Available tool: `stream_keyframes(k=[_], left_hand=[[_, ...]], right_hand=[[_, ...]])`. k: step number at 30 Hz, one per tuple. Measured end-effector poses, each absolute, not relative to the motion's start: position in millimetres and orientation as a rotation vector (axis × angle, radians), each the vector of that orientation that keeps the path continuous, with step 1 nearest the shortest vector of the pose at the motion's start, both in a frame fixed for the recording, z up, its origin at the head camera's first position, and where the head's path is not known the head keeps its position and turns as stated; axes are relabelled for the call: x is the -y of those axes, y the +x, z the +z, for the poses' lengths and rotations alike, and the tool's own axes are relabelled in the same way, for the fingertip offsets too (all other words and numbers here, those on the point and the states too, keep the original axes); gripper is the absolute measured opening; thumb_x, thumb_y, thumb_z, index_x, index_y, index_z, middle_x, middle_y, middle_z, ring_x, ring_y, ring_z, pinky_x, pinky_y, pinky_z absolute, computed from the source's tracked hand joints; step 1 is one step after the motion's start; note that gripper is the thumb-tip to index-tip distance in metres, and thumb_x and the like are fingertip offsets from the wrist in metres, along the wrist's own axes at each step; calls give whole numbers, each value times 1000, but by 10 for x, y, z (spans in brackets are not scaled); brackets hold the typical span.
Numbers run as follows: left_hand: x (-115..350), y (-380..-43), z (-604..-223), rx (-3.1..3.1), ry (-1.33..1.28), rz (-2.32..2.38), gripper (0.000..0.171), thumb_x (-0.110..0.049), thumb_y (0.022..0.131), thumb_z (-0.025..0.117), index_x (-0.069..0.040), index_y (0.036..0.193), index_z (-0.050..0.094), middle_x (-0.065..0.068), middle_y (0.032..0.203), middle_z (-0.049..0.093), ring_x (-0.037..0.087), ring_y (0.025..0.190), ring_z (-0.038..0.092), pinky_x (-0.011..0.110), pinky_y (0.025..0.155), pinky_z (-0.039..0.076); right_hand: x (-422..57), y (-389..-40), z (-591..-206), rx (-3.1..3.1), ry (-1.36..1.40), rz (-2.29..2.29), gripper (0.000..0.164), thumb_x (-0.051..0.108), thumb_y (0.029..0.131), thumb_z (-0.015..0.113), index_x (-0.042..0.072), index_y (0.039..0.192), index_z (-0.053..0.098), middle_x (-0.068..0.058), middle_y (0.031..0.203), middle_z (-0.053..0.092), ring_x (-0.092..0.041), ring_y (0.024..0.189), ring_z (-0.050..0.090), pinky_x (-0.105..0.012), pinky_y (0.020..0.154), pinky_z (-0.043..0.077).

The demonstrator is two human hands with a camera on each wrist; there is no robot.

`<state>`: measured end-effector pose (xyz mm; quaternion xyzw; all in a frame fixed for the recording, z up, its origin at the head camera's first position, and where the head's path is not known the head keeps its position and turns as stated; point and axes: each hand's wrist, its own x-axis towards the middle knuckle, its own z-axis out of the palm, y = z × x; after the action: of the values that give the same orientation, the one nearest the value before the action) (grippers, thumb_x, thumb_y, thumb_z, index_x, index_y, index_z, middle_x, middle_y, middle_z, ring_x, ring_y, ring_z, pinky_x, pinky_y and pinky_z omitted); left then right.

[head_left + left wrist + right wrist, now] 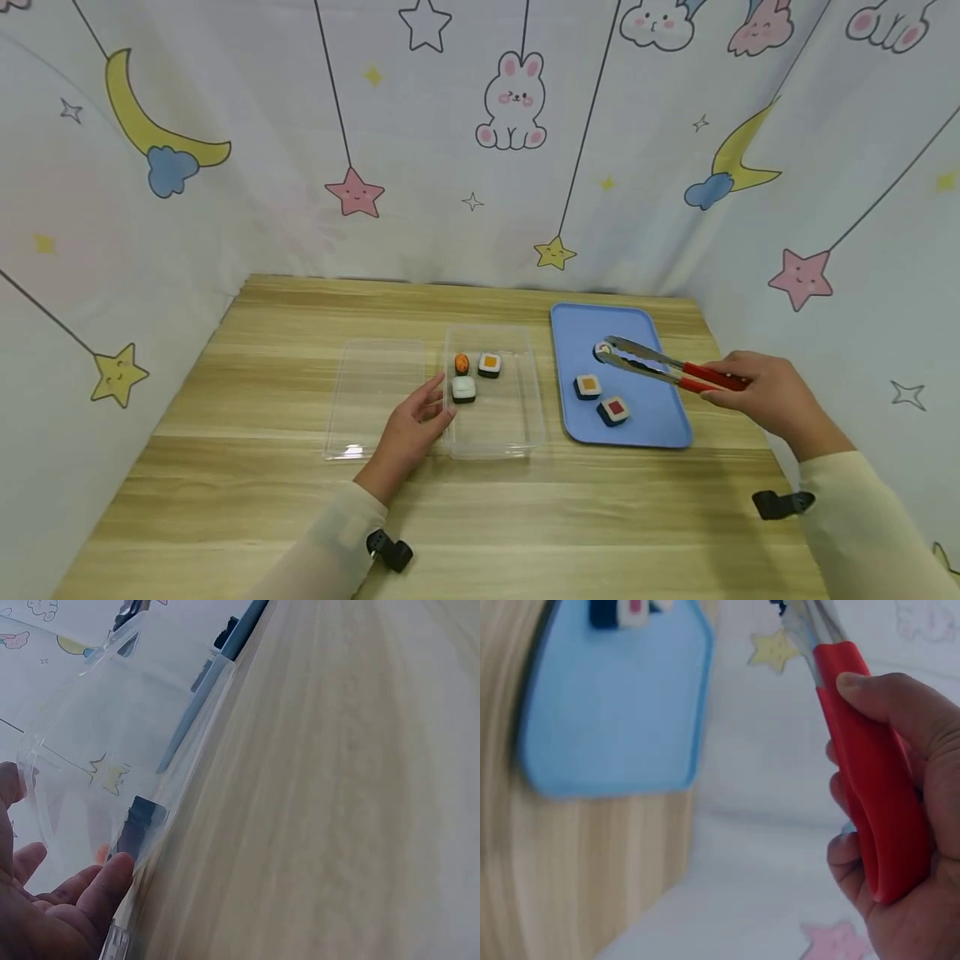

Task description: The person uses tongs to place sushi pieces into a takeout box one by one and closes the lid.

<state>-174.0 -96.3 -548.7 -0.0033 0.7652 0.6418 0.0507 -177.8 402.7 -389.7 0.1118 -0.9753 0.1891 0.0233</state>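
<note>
My right hand (pixel 761 392) grips red-handled metal tongs (pixel 870 772) above the blue tray (pixel 652 425). Between the tong tips is a round sushi piece (pixel 602 351); whether it is raised off the tray I cannot tell. Two more sushi pieces lie on the tray, one with an orange centre (pixel 587 386) and one with a red centre (pixel 613 410). My left hand (pixel 412 425) touches the left wall of a clear plastic box (pixel 112 712) with extended, relaxed fingers. Inside the box sit an orange-topped piece (pixel 461 363), a white-topped piece (pixel 463 389) and an orange-centred roll (pixel 490 364).
A clear lid (pixel 375 392) lies on the wooden table (pixel 480 533) left of the box. The tray stands just right of the box. Behind the table hangs a printed curtain (pixel 420 125), which also closes off both sides.
</note>
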Motion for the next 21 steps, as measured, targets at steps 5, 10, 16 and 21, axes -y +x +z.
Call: stream_keyframes(k=[5,10,16,21], left_hand=[[959,-1728,-5462,-2314,-16,1967,63,-21,97,75,-26,155,51,16,144,60,32,129,61,52,105,49],[957,-1724,-5476,-2314,-17,1968,63,-20,97,75,-24,155,51,17,144,60,33,128,61,52,105,49],[957,-1722,-5476,-2306,-27,1980,63,-21,97,76,-24,155,51,16,144,61,32,128,61,52,104,49],[956,-1724,-5469,-2316,-27,1977,64,-19,97,76,-24,155,51,17,143,61,33,127,62,52,103,51]], right_hand=[[-3618,-2003,-3859,3033,522,639,40,25,87,87,5,120,78,-6,101,71,-22,84,57,-30,62,50],[-3183,-2219,-3947,3031,719,623,35,23,84,88,9,116,80,-2,99,71,-22,85,59,-31,64,51],[-2742,-2393,-4031,3023,949,556,32,22,83,89,11,113,82,8,90,66,-17,79,58,-31,66,50],[-2494,-2493,-4045,3071,995,494,29,20,83,87,12,110,82,7,87,66,-12,78,59,-31,68,53]])
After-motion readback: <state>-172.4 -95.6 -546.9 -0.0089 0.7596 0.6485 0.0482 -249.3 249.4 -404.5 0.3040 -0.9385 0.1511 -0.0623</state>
